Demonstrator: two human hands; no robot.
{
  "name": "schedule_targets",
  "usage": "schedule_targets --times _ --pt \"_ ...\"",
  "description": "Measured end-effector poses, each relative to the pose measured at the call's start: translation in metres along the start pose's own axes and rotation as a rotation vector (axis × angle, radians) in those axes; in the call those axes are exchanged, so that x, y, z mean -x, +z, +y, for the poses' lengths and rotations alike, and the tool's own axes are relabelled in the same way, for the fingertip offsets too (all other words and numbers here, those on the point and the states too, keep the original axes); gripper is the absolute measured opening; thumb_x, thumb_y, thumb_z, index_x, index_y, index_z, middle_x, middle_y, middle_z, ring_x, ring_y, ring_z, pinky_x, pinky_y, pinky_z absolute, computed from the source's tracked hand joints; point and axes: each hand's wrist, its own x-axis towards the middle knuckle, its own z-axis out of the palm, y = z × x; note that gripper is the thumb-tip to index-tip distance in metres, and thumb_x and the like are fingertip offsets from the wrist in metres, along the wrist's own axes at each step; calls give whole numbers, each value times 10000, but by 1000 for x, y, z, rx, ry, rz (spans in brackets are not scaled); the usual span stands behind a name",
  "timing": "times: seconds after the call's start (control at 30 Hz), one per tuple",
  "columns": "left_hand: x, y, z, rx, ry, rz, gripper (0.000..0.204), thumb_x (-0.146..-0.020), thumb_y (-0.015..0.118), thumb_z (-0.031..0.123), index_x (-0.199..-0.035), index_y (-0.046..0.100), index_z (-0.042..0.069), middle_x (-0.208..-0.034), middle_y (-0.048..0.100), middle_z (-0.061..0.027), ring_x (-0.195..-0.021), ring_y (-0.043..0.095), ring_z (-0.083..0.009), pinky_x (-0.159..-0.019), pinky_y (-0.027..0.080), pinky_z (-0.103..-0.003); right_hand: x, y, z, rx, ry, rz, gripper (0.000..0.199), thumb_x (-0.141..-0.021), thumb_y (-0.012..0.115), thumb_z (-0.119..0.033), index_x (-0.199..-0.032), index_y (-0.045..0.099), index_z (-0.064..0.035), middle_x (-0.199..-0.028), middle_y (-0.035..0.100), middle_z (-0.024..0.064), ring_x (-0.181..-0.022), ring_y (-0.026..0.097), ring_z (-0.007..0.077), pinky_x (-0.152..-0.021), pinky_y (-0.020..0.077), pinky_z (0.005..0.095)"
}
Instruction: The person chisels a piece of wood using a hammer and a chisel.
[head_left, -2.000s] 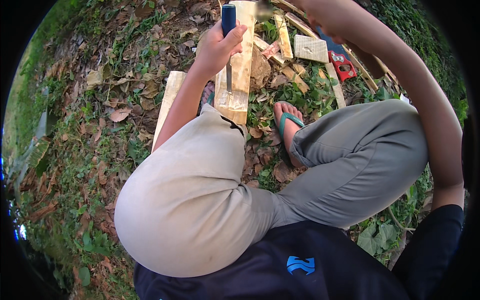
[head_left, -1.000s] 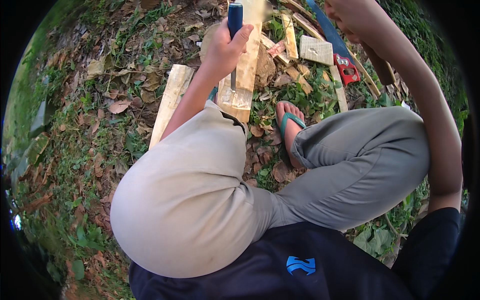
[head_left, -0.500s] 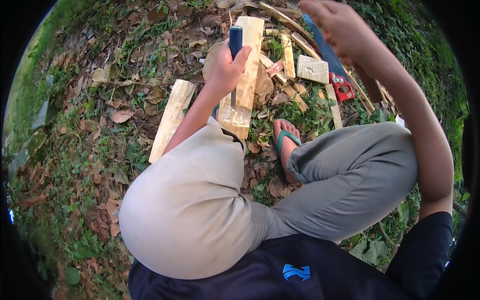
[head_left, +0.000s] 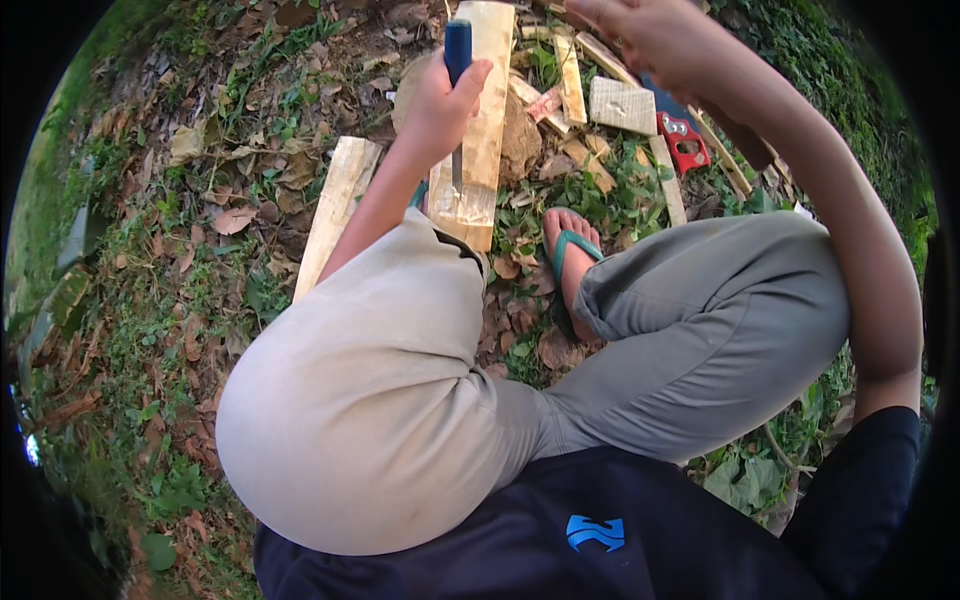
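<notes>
Left hand (head_left: 440, 100) is wrapped tightly around the dark blue handle of a chisel (head_left: 457, 60), which is held upright with its metal blade set down on the face of a long pale wooden plank (head_left: 478, 150); the blade tip is seen touching the wood near the plank's lower end. That plank is laid on leaf-strewn ground, running away from the person, with its near end just beside the bent left knee in beige trousers. A second plank (head_left: 335, 210) of similar colour is laid on the ground to the left of it, close by and roughly parallel. Right hand (head_left: 650, 35) is raised near the upper edge of the view, well apart from the chisel; its fingers are curled, but whether anything is gripped cannot be told, since part of it is cut off by the frame. A bare foot in a teal flip-flop (head_left: 572, 255) is planted on dry leaves just right of the chiselled plank. Farther off, short wooden offcuts (head_left: 622, 105) are scattered among leaves and green weeds, and a red-handled saw (head_left: 680, 140) is seen lying beside them
</notes>
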Motion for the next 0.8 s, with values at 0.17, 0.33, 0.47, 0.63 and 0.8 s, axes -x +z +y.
schedule_targets --times 0.17,0.33,0.47,0.63,0.8 --pt "2 8 1 28 -8 -2 264 -1032 634 276 -1050 484 59 -755 467 27 -564 440 -60 -555 417 -257 -8 10 15 -55 -40 -58 486 -1064 478 -430 -1174 632 19 -754 589 78 -586 565 157 -517 478 353" --pt "0 4 -6 -16 -7 -9 253 -1036 626 265 -1057 482 59 -761 473 24 -566 434 -59 -554 407 -256 9 9 -17 -1 110 101 491 -1055 483 -444 -1202 634 0 -718 568 76 -584 566 158 -505 475 357" --pt "5 8 -1 -21 -31 5 250 -1037 624 266 -1059 486 60 -729 449 36 -563 426 -56 -551 395 -246 1 13 -2 156 79 -119 508 -1057 475 -451 -1152 641 20 -726 583 84 -602 578 164 -517 478 371" --pt "3 4 -5 -65 7 -16 272 -1029 637 289 -1062 490 63 -716 453 40 -561 430 -60 -550 389 -241 7 14 0 3 -23 63 502 -1052 483 -453 -1167 644 9 -734 580 80 -587 563 168 -526 482 375" --pt "7 7 -4 -65 19 19 267 -1031 633 294 -1041 493 66 -706 452 40 -565 440 -62 -551 389 -241 5 12 2 47 -36 20 456 -1067 461 -413 -1183 644 -13 -728 577 63 -574 564 169 -516 492 365"
